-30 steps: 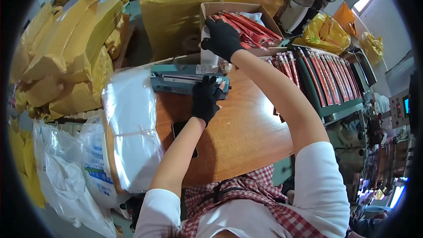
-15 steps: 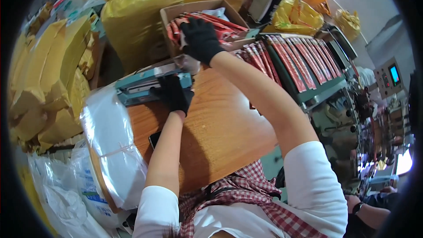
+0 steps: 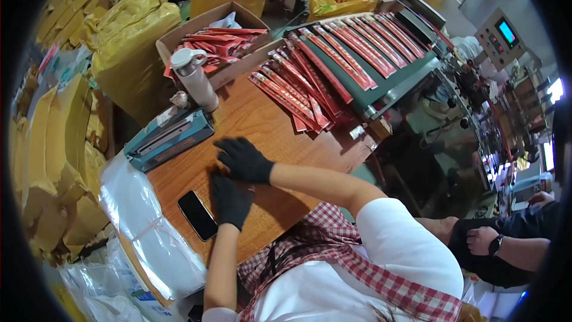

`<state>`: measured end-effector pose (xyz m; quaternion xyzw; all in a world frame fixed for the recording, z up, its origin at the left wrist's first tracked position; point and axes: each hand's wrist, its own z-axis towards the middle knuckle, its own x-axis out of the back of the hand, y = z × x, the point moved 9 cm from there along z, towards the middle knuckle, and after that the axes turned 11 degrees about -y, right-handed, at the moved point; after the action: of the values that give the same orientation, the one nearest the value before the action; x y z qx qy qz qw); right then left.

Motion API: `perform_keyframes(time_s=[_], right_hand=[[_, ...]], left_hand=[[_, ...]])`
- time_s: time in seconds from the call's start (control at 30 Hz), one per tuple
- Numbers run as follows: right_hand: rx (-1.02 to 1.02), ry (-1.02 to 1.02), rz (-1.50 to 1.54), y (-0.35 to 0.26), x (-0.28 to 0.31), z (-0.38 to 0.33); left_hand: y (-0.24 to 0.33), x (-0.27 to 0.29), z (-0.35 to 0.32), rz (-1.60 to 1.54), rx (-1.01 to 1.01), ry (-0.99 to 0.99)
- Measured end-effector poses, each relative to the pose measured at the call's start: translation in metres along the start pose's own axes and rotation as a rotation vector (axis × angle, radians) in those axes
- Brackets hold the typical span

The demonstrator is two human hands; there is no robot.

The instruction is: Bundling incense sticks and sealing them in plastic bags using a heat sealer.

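On the wooden table (image 3: pixel 286 161), my black-gloved hands are close together. My right hand (image 3: pixel 245 161) has its fingers stretched out to the left, with nothing seen in them. Just below it lies my left hand (image 3: pixel 231 203), fingers pointing away from me and partly overlapped by the right. A black-screened smartphone (image 3: pixel 198 216) lies beside my left hand. Farther off is a long blue-green bench tool, likely a bag sealer (image 3: pixel 170 141). A white lidded bottle with a loop handle (image 3: pixel 195 80) stands upright between it and the carton.
An open carton (image 3: pixel 173 28) holds red slim packets (image 3: pixel 217 45). More red packets (image 3: pixel 292 92) overlap at the table's far right, beside a green conveyor belt (image 3: pixel 322 59) carrying a row. Clear plastic bags (image 3: pixel 149 220) cover the left edge. Yellow sacks (image 3: pixel 134 53) stand behind. Another person's hand (image 3: pixel 484 241) shows at right.
Both hands have come back toward me: the right from the bottle by the carton, the left from the blue-green tool. The bottle and phone now show fully. The view has shifted right.
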<state>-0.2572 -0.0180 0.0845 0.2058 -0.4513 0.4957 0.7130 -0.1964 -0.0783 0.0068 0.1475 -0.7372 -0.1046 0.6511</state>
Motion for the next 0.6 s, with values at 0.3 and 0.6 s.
perform_keyframes(time_s=[0.3, 0.6], right_hand=[[-0.710, 0.119, 0.108, 0.065, 0.070, -0.218], [-1.298, 0.392, 0.033, 0.248, 0.121, -0.323]], left_hand=[[0.071, -0.017, -0.071, -0.030, -0.266, 0.002], [0.001, -0.005, -0.055, 0.235, -0.007, 0.286]])
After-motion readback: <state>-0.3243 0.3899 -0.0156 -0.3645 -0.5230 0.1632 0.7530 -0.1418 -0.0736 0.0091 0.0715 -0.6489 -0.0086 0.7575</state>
